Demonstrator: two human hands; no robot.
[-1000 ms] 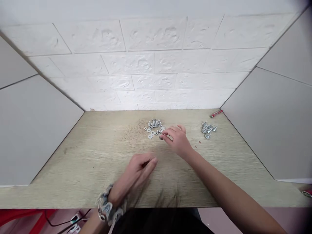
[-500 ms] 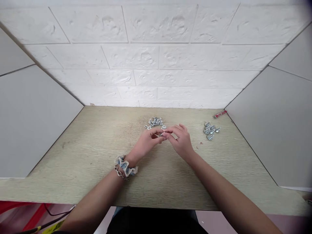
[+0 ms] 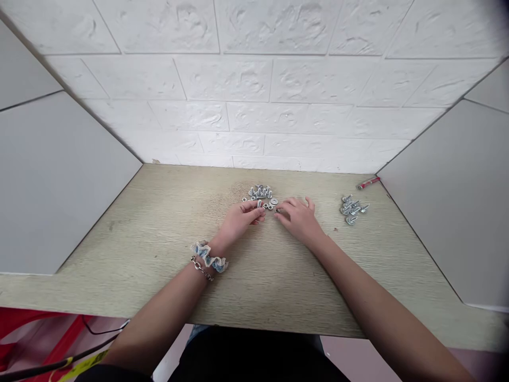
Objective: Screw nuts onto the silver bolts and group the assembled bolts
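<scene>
My left hand (image 3: 240, 220) pinches a bolt (image 3: 259, 203) between thumb and forefinger, its shank pointing up. To its right, the thumb and forefinger of my right hand (image 3: 298, 216) close around a small metal nut (image 3: 277, 210), partly hidden by the fingertips. Between the hands lie loose nuts (image 3: 270, 207) and a flat washer (image 3: 274, 201). Just beyond my left fingers, a cluster of bolts (image 3: 261, 191) stands with several shanks upright.
A pile of bolts with washers (image 3: 352, 208) lies at the right on the wooden table (image 3: 159, 223). Behind it is a red tube-like object (image 3: 368, 183) by the right panel (image 3: 445, 196). A white brick-patterned wall (image 3: 246, 116) closes the back; a grey panel (image 3: 71, 185) stands left.
My hands have moved apart. The left keeps the bolt, now visible upright, while the right has shifted to a nut on the table. The whole view has tilted slightly.
</scene>
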